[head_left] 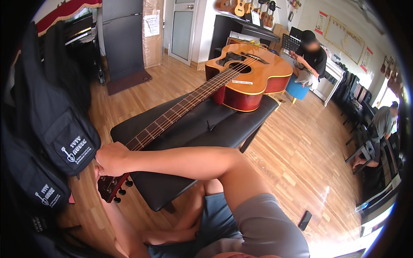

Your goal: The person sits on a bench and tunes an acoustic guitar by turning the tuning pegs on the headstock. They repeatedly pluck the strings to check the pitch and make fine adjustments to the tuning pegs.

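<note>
An acoustic guitar (271, 64), honey-orange with dark red sides, lies face up on a padded black bench (172, 189), its neck angled toward me at lower left. My right hand (112, 157) is closed round the neck's end beside the dark headstock (112, 187), my forearm crossing above the bench. Underneath it, my left hand (100, 174) grips the headstock's left edge, its fingers partly hidden by my right hand. Several tuning pegs stick out along the headstock's near side.
Black instrument bags (64, 124) crowd the left, near a piano (84, 43). One person (314, 60) sits on a blue stool behind the guitar; another (378, 129) is at far right. A phone (305, 220) lies on the wooden floor. Several small guitars hang high behind.
</note>
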Demonstrator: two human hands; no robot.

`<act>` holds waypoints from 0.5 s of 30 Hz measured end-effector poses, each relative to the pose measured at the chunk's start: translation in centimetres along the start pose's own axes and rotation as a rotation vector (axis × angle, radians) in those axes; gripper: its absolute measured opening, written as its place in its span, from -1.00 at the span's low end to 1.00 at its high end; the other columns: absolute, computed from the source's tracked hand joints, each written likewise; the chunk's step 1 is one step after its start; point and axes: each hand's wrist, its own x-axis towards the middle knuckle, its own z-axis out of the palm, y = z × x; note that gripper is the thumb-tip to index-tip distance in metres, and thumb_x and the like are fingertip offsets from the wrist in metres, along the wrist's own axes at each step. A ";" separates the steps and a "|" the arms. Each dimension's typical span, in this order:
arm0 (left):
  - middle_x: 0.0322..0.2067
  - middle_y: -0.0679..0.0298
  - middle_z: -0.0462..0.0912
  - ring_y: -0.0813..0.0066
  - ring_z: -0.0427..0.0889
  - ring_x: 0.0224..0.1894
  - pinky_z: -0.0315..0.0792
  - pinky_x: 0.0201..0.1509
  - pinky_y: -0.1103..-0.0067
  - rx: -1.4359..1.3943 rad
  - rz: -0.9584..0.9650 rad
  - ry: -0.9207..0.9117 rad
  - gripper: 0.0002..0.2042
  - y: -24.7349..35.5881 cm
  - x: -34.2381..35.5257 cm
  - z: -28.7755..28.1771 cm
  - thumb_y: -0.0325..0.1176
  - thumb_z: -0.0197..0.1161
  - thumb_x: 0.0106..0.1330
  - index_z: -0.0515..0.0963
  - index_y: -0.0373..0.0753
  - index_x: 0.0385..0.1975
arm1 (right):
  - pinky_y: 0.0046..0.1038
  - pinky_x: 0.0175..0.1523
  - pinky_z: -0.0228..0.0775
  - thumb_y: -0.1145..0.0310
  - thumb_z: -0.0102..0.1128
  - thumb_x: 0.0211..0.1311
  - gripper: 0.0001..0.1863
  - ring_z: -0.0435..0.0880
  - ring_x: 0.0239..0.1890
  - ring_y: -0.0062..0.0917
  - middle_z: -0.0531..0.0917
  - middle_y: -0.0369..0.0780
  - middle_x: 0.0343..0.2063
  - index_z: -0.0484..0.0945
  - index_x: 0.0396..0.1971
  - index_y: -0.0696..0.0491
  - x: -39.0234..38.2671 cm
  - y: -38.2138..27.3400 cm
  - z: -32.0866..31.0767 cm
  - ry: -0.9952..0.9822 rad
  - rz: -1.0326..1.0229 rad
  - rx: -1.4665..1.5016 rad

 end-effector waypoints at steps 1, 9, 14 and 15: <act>0.10 0.20 0.53 0.33 0.61 0.07 0.52 0.03 0.31 0.009 0.003 -0.006 -0.62 -0.9 -0.2 -1.1 -0.16 0.00 0.48 0.37 -0.16 0.20 | -0.16 -0.15 0.56 0.12 0.32 0.12 -0.68 0.74 -0.27 -0.11 0.72 -0.03 -0.46 0.71 -0.48 0.12 -0.2 0.3 -0.1 0.000 0.018 0.022; 0.20 0.17 0.55 0.31 0.61 0.14 0.48 0.10 0.16 0.518 0.231 0.032 -0.54 -3.5 -1.1 -9.9 -0.07 -0.08 0.52 0.36 -0.15 0.31 | -0.18 -0.17 0.59 0.15 0.31 0.11 -0.67 0.75 -0.27 -0.13 0.73 -0.03 -0.44 0.72 -0.47 0.17 0.2 -0.1 0.1 0.018 -0.022 -0.025; 0.03 0.13 0.62 0.32 0.66 0.04 0.54 0.05 0.25 0.451 0.164 0.171 -0.57 -3.1 -0.7 -8.8 -0.05 -0.06 0.53 0.42 -0.18 0.21 | -0.18 -0.16 0.60 0.17 0.30 0.10 -0.67 0.76 -0.26 -0.14 0.74 -0.03 -0.42 0.72 -0.47 0.18 0.1 0.0 0.1 0.022 -0.024 -0.025; 0.03 0.13 0.63 0.32 0.66 0.03 0.54 0.05 0.26 0.345 0.137 0.143 -0.57 -3.4 -0.6 -7.1 -0.05 -0.06 0.53 0.43 -0.18 0.21 | -0.18 -0.15 0.59 0.17 0.30 0.10 -0.67 0.76 -0.26 -0.14 0.74 -0.03 -0.42 0.72 -0.46 0.18 -0.1 0.3 0.1 0.022 -0.010 -0.023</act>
